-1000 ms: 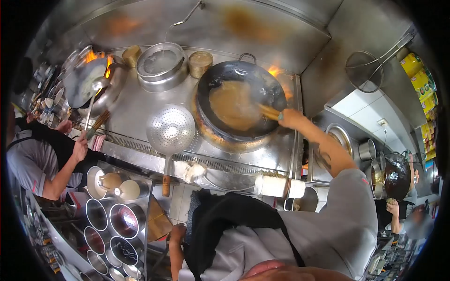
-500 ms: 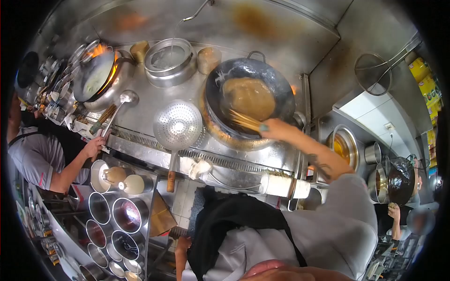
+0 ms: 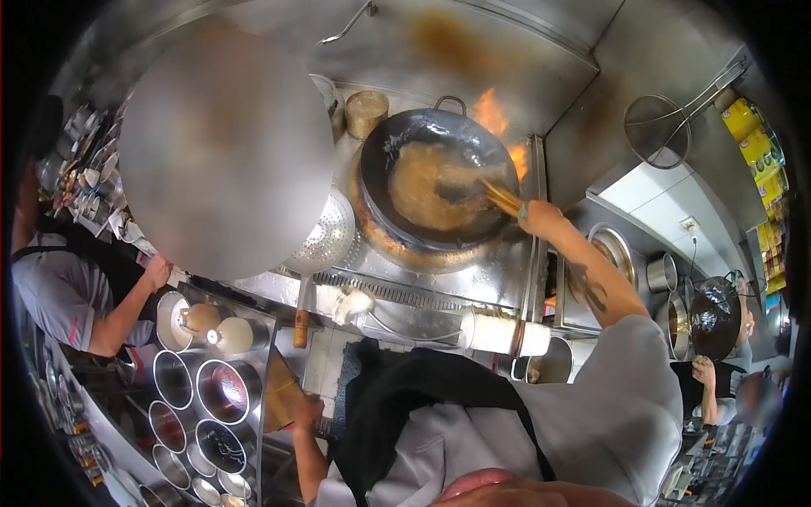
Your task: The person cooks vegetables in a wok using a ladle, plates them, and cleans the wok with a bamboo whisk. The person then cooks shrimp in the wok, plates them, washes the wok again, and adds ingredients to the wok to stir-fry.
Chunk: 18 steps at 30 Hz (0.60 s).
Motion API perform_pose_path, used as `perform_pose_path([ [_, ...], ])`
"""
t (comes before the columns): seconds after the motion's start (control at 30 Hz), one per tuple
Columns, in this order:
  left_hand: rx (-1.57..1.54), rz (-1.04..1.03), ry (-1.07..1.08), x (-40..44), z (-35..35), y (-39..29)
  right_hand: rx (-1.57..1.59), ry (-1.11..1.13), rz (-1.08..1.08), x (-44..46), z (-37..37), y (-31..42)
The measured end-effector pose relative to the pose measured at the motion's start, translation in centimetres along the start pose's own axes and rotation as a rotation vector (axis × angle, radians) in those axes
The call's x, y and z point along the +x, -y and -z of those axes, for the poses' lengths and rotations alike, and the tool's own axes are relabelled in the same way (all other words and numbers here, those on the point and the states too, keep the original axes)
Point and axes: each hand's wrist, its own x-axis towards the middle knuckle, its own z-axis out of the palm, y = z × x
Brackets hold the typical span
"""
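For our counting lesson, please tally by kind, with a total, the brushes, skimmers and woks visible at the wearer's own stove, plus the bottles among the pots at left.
Bamboo brush: 1
Perforated skimmer: 1
Black wok: 1
Bottles: 2
Total: 5

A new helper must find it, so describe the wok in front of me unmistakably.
Start at the steel stovetop below the back wall. Toward its right end, a bundle of sticks in the right hand reaches into the big black wok. Unlike the silver, perforated skimmer beside it, it holds brown liquid, with flames behind.
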Motion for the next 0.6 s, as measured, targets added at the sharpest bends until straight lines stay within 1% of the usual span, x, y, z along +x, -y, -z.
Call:
perform_pose_path([
  [0.03,-0.381,0.276,-0.128,-1.0,3.4,-2.4,-0.051,-0.07,0.016,0.0,-0.5,-0.6],
  [0.1,-0.8,0.523,-0.125,-2.0,10.6,-7.7,-0.015,-0.077,0.035,0.8,-0.4,-1.4],
  [0.13,-1.014,0.648,-0.127,-1.9,12.0,-8.8,-0.001,-0.083,0.049,1.7,-0.1,-1.6],
  [0.2,-0.967,0.62,-0.012,-1.7,9.0,-8.7,0.019,-0.104,-0.013,7.5,-0.4,-0.1],
  [0.23,-0.942,0.607,0.046,-1.8,7.5,-8.6,0.061,-0.158,0.022,10.2,-0.4,1.4],
  [0.27,-0.829,0.512,0.056,-1.9,7.1,-8.7,0.101,-0.215,0.061,13.2,-0.4,3.3],
  [0.3,-0.717,0.421,0.067,-2.1,6.8,-8.8,0.133,-0.379,0.098,17.2,-2.5,4.9],
  [0.33,-0.605,0.332,0.079,-2.3,6.4,-8.8,0.347,-0.269,0.178,18.6,-2.5,7.5],
  [0.37,-0.517,0.299,0.169,-2.6,5.4,-8.7,0.559,-0.147,0.251,19.2,-3.0,10.3],
  [0.4,-0.429,0.258,0.262,-2.8,3.8,-8.2,0.727,-0.039,0.269,17.9,-4.0,12.6],
  [0.47,-0.429,0.256,0.293,-3.4,2.6,-8.1,0.442,-0.26,0.303,13.6,-6.2,16.6],
  [0.5,-0.515,0.301,0.234,-4.0,2.7,-8.2,0.409,-0.211,0.394,12.1,-7.3,16.3],
  [0.53,-0.603,0.344,0.174,-4.6,3.0,-8.3,0.457,0.021,0.381,6.1,-3.9,16.3],
  [0.57,-0.691,0.391,0.114,-5.5,3.4,-8.8,0.353,-0.097,0.485,6.3,-6.7,13.6],
  [0.6,-0.78,0.44,0.053,-6.4,3.6,-9.2,0.256,-0.035,0.489,4.3,-5.4,11.8],
])
